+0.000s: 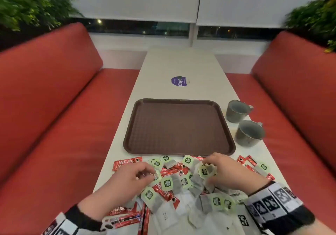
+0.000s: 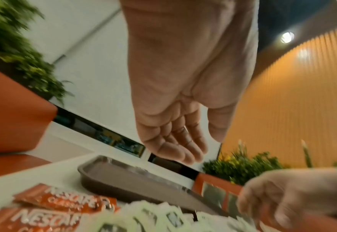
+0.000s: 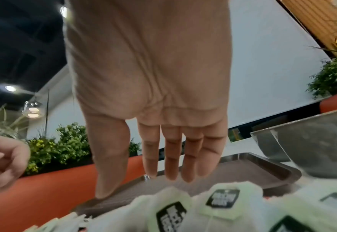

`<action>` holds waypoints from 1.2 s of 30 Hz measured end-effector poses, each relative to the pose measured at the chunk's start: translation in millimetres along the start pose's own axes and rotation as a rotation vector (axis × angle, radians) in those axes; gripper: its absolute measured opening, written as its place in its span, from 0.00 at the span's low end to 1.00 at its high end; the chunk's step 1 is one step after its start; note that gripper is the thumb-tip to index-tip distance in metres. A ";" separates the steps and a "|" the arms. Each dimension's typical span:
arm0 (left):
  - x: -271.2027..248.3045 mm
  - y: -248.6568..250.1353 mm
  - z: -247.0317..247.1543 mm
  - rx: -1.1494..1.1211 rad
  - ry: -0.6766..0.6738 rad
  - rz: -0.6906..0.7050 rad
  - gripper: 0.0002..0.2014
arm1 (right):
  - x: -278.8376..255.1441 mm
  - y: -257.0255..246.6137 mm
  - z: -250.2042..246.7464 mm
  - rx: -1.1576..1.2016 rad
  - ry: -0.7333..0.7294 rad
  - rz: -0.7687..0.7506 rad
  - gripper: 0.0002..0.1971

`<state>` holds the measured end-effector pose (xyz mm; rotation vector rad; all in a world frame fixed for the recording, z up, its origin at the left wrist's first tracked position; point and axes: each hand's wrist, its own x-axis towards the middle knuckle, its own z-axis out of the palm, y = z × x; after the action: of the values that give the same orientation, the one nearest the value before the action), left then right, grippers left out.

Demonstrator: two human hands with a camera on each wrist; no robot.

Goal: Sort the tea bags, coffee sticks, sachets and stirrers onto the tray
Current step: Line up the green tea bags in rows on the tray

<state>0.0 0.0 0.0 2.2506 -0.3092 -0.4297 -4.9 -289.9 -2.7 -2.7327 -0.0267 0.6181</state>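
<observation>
Your left hand (image 1: 127, 177) hovers low over the left part of the pile, and its grip is loose: the left wrist view shows the fingers (image 2: 180, 147) nearly straight and relaxed, with nothing between them, though from the head view the fingertips lie just at a green-tagged tea bag (image 1: 156, 177) and you cannot tell whether they touch it. Your right hand (image 1: 230, 171) hangs over the middle of the pile beside another tea bag (image 1: 206, 171); in the right wrist view its fingers (image 3: 172, 158) point straight down, side by side, the thumb apart, so this grip too is slack and has hold of nothing. The pile itself sits on the near end of the white tabletop (image 1: 181, 62): tea bags with pale green tags, red coffee sticks (image 1: 127, 162) and white sachets (image 1: 166, 214) lie mixed and overlapping, some red sticks scattered out to the far right of it. The brown tray (image 1: 179, 127) lies flat just beyond the pile, its near rim close to the topmost packets, and nothing lies on it. To the right of the tray stand two grey metal mugs (image 1: 244, 123), upright, one behind the other. A round purple sticker (image 1: 179, 81) lies further along the tabletop, and red benches (image 1: 45, 89) flank both sides.
</observation>
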 end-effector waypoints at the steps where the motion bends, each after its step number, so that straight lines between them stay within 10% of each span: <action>1: 5.6 2.0 5.7 0.047 -0.058 0.006 0.06 | 4.6 -0.9 1.7 -0.013 -0.020 0.017 0.35; 12: 51.5 39.2 51.2 0.228 -0.107 0.002 0.17 | 33.2 3.9 6.6 -0.251 0.038 -0.132 0.16; 24: 74.0 82.1 79.7 0.149 -0.183 0.081 0.18 | 10.0 25.3 -27.3 0.426 0.087 -0.302 0.10; 31: 75.6 81.4 89.5 -0.648 -0.213 -0.161 0.11 | 14.4 39.8 -37.3 0.597 0.301 -0.251 0.07; 36: 76.5 75.8 79.4 -1.051 -0.278 -0.223 0.19 | 17.7 22.1 -36.0 0.926 0.131 -0.252 0.09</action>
<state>31.8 -129.8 -7.1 1.1932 0.0483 -0.7991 25.0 -320.6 13.2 -1.8241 -0.0402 0.2676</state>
